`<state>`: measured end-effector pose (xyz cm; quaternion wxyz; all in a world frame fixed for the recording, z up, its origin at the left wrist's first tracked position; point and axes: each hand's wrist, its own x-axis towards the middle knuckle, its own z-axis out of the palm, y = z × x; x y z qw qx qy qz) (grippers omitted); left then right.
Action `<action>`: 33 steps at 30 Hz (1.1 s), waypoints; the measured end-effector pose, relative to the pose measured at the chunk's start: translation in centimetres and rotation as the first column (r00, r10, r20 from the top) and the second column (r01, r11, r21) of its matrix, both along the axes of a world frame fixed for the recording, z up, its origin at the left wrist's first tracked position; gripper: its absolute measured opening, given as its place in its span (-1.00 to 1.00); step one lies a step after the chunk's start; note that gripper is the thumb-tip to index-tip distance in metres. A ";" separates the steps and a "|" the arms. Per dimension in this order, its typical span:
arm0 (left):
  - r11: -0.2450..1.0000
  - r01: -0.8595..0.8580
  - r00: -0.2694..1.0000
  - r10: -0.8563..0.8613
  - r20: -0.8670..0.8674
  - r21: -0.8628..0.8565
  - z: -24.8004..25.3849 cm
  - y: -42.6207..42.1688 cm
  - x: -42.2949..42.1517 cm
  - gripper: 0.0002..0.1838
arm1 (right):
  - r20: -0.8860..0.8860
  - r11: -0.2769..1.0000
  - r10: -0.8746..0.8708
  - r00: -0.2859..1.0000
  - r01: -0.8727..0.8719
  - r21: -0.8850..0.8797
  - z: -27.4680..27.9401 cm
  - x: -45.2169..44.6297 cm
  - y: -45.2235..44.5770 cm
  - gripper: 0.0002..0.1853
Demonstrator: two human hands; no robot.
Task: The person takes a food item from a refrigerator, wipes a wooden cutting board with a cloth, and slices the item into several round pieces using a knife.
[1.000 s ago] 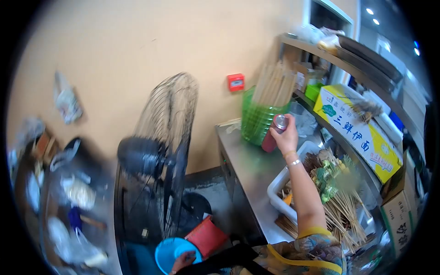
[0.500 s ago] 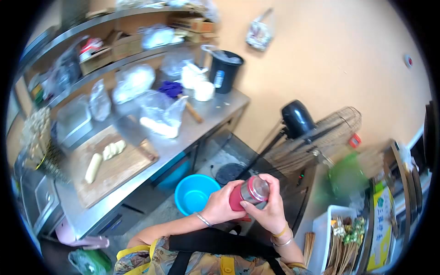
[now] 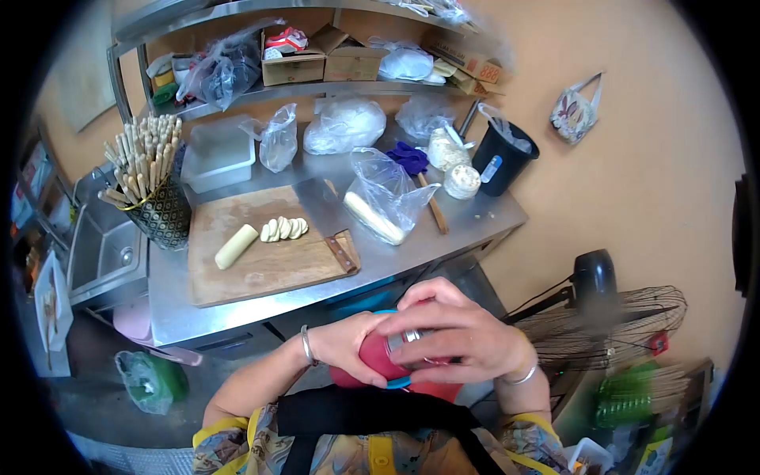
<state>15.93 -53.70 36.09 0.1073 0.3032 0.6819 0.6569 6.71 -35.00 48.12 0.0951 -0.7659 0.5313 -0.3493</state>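
Red flask (image 3: pixel 378 358) is held between the hands, off the near right corner of the cutting board (image 3: pixel 294 257). The flask's body is grasped by the left hand (image 3: pixel 346 342); its metallic end is partly covered by the right hand (image 3: pixel 476 340), whose grip on it cannot be determined.

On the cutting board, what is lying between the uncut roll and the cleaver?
A row of pale slices lies between the roll and the cleaver, as the head view shows.
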 end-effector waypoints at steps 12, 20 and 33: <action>0.998 0.070 0.997 -0.070 0.012 0.007 0.0 -1.3 -5.5 -0.04 | -0.318 0.960 0.046 0.947 0.046 0.276 3.1 -5.5 -0.1 -0.49; 0.917 0.383 0.910 -0.395 0.123 0.108 2.4 -5.6 -9.4 0.09 | 0.128 0.928 0.000 0.992 0.047 -0.369 7.0 -6.7 1.7 -0.44; 0.966 0.241 0.703 -0.106 -0.704 0.096 15.4 -8.5 -9.3 -0.60 | 0.785 0.522 -0.601 -0.152 0.670 0.528 -17.5 -1.2 0.5 -0.37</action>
